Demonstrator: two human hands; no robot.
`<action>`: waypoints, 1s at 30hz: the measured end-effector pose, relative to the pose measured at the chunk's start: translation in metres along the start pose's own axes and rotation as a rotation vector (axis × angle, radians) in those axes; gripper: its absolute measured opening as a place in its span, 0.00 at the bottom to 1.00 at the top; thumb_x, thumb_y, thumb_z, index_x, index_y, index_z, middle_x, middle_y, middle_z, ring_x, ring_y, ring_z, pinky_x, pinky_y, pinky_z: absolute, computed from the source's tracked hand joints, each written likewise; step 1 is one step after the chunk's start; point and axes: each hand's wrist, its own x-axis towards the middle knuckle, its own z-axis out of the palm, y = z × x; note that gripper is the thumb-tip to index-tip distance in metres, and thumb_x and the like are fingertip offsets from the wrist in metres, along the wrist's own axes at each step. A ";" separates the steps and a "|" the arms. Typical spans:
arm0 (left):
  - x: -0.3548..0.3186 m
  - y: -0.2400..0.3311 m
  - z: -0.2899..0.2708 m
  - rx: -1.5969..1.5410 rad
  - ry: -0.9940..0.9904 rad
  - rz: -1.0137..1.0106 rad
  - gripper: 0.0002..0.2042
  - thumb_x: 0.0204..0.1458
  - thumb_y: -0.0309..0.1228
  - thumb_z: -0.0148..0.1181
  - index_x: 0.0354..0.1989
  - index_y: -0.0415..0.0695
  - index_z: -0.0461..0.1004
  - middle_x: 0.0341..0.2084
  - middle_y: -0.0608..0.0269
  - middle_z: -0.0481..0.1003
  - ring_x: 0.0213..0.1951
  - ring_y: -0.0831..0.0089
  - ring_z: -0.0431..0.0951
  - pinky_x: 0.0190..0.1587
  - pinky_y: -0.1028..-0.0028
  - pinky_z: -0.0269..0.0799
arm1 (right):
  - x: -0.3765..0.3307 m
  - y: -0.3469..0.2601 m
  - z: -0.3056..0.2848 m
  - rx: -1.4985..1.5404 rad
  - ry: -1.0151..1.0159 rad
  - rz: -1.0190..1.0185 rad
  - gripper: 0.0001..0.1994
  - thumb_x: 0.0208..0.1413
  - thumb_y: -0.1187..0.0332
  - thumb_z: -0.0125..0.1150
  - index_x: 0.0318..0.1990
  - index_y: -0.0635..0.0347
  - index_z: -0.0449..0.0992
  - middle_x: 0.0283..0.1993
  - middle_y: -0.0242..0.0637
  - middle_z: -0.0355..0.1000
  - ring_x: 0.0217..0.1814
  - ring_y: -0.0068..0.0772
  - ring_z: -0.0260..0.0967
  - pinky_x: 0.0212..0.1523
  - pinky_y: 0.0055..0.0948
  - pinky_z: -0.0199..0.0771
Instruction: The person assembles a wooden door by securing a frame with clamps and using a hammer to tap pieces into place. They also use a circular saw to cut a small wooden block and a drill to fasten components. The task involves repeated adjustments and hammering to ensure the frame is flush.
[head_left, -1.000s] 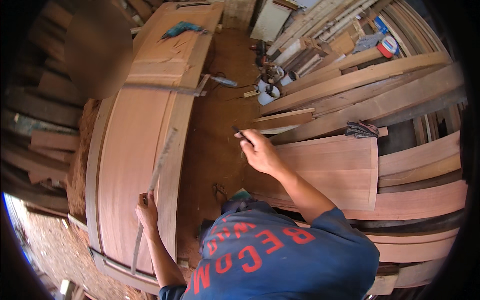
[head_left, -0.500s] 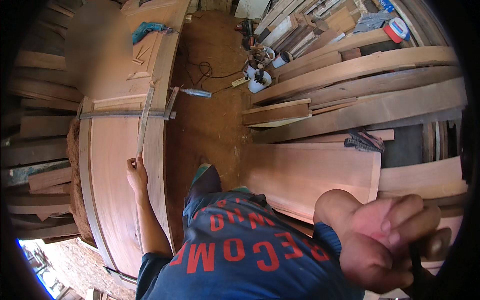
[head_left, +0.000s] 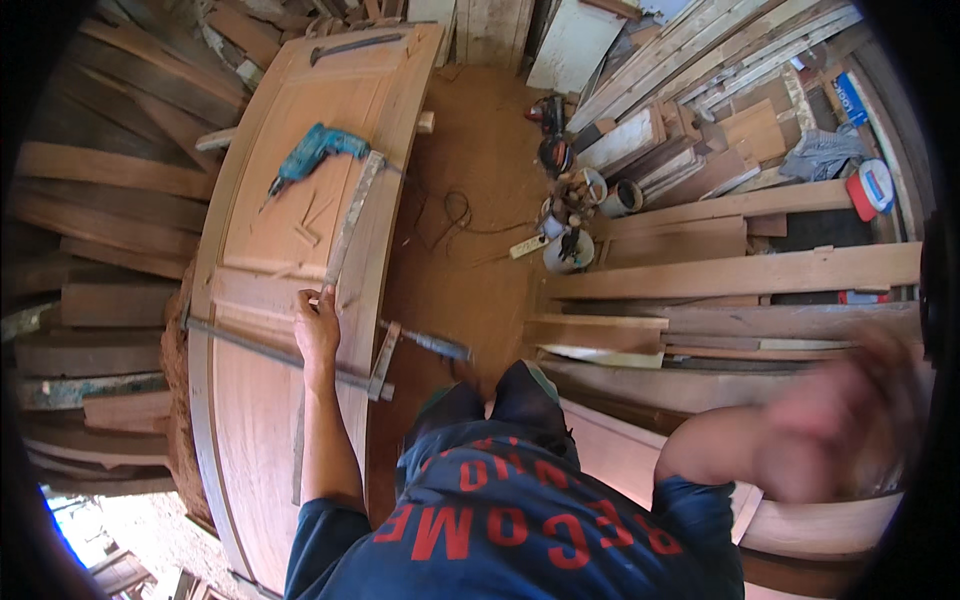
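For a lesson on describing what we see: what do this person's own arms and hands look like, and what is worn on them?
Both arms are bare below short dark blue T-shirt sleeves. The left hand wears no glove, and no watch or band shows on that wrist. The right hand is blurred, so nothing worn on it can be told. The T-shirt bears red lettering.

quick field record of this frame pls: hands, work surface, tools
left hand: resting on the near end of a long metal straightedge, on the wooden door panel
right hand: raised, motion-blurred; contents cannot be told
clamp: metal bar clamp across the panel
tool: teal power drill lying on the panel
floor: cable, cans, stacked planks
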 end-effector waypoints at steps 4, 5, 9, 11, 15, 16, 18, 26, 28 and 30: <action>0.046 0.066 0.022 -0.128 -0.047 0.182 0.17 0.62 0.38 0.58 0.55 0.43 0.69 0.38 0.36 0.77 0.42 0.38 0.77 0.43 0.51 0.71 | -0.145 0.057 0.135 0.477 -0.506 0.796 0.17 0.62 0.76 0.56 0.58 0.61 0.70 0.50 0.36 0.69 0.41 0.24 0.69 0.46 0.27 0.72; 0.055 0.087 0.026 -0.170 -0.045 0.269 0.17 0.63 0.35 0.57 0.57 0.44 0.68 0.39 0.35 0.77 0.42 0.38 0.77 0.43 0.50 0.71 | -0.209 0.077 0.156 0.495 -0.665 0.915 0.17 0.61 0.76 0.57 0.58 0.60 0.71 0.45 0.39 0.70 0.39 0.27 0.69 0.44 0.27 0.73; 0.091 0.142 0.045 -0.089 0.024 0.368 0.19 0.61 0.29 0.58 0.61 0.43 0.69 0.45 0.36 0.73 0.44 0.39 0.76 0.45 0.52 0.73 | -0.397 0.118 0.190 0.355 -1.434 0.745 0.16 0.55 0.69 0.60 0.51 0.59 0.73 0.43 0.54 0.74 0.41 0.50 0.72 0.45 0.44 0.75; 0.108 0.173 0.058 -0.121 -0.091 0.289 0.20 0.59 0.28 0.59 0.61 0.41 0.70 0.46 0.37 0.72 0.44 0.40 0.75 0.46 0.53 0.73 | -0.480 0.136 0.193 0.636 -1.654 0.775 0.08 0.52 0.67 0.59 0.37 0.58 0.79 0.42 0.55 0.77 0.46 0.52 0.76 0.48 0.50 0.74; 0.169 0.231 0.113 -0.219 -0.035 0.344 0.22 0.56 0.27 0.61 0.60 0.40 0.72 0.45 0.38 0.71 0.44 0.41 0.76 0.47 0.54 0.73 | -0.586 0.194 0.219 0.429 -2.054 0.722 0.16 0.54 0.62 0.52 0.39 0.62 0.82 0.42 0.55 0.78 0.47 0.56 0.76 0.48 0.45 0.75; 0.189 0.250 0.129 -0.102 0.073 0.508 0.21 0.56 0.28 0.61 0.59 0.40 0.73 0.43 0.38 0.71 0.44 0.41 0.75 0.47 0.54 0.73 | -0.587 0.212 0.235 0.545 -2.104 0.647 0.17 0.54 0.60 0.50 0.37 0.61 0.82 0.43 0.56 0.78 0.47 0.55 0.76 0.48 0.45 0.75; 0.230 0.292 0.164 -0.059 0.030 0.455 0.21 0.56 0.29 0.61 0.59 0.40 0.73 0.43 0.36 0.71 0.44 0.40 0.75 0.47 0.53 0.73 | -0.591 0.257 0.266 0.446 -2.055 0.686 0.14 0.53 0.62 0.54 0.38 0.59 0.83 0.44 0.54 0.78 0.47 0.53 0.76 0.51 0.45 0.75; 0.410 0.390 0.303 0.150 0.054 0.458 0.21 0.57 0.30 0.59 0.60 0.42 0.72 0.46 0.32 0.72 0.47 0.37 0.75 0.49 0.52 0.74 | -0.495 0.405 0.372 0.713 -1.078 1.772 0.07 0.66 0.71 0.53 0.48 0.60 0.73 0.37 0.38 0.76 0.35 0.24 0.73 0.32 0.25 0.73; 0.448 0.411 0.316 0.216 0.053 0.385 0.21 0.57 0.31 0.59 0.60 0.44 0.73 0.48 0.34 0.73 0.50 0.40 0.75 0.52 0.53 0.74 | -0.485 0.430 0.362 0.684 -1.020 1.850 0.06 0.66 0.71 0.54 0.47 0.60 0.73 0.37 0.38 0.76 0.33 0.23 0.72 0.31 0.26 0.74; 0.482 0.425 0.318 0.297 0.052 0.343 0.21 0.57 0.32 0.60 0.60 0.46 0.73 0.49 0.37 0.73 0.52 0.42 0.75 0.54 0.55 0.73 | -0.499 0.449 0.343 0.633 -0.998 1.755 0.06 0.66 0.69 0.55 0.46 0.60 0.74 0.35 0.37 0.75 0.30 0.23 0.71 0.29 0.26 0.73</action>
